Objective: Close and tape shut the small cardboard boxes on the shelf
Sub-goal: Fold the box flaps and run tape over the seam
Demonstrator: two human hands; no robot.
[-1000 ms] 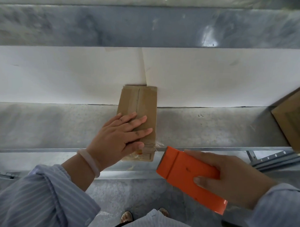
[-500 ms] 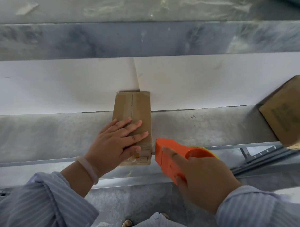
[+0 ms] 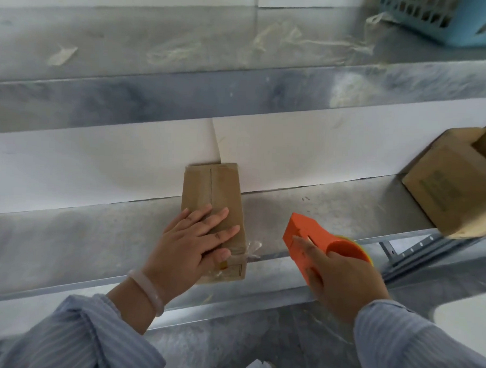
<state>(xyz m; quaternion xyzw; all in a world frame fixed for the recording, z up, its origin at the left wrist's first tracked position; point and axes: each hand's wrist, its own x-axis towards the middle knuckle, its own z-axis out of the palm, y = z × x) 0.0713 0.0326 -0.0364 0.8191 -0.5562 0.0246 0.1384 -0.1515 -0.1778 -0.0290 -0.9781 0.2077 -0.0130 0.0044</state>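
Note:
A small closed cardboard box (image 3: 214,188) lies on the grey metal shelf (image 3: 83,233), its far end against the white back wall. Clear tape runs along its top seam and a loose tape end sticks out at its near right corner. My left hand (image 3: 190,242) presses flat on the near half of the box, fingers straight. My right hand (image 3: 340,278) grips an orange tape dispenser (image 3: 311,241) to the right of the box, above the shelf's front edge and apart from the box.
A larger open cardboard box (image 3: 451,185) sits at the right end of the same shelf. The upper shelf (image 3: 186,44) carries tape scraps and a blue plastic basket (image 3: 446,20) at the far right. A white wall backs the shelf.
My right hand has lifted the dispenser up and away from the box's near end, turning it so its nose points up-left. My left hand stays on the box. The view has tilted upward.

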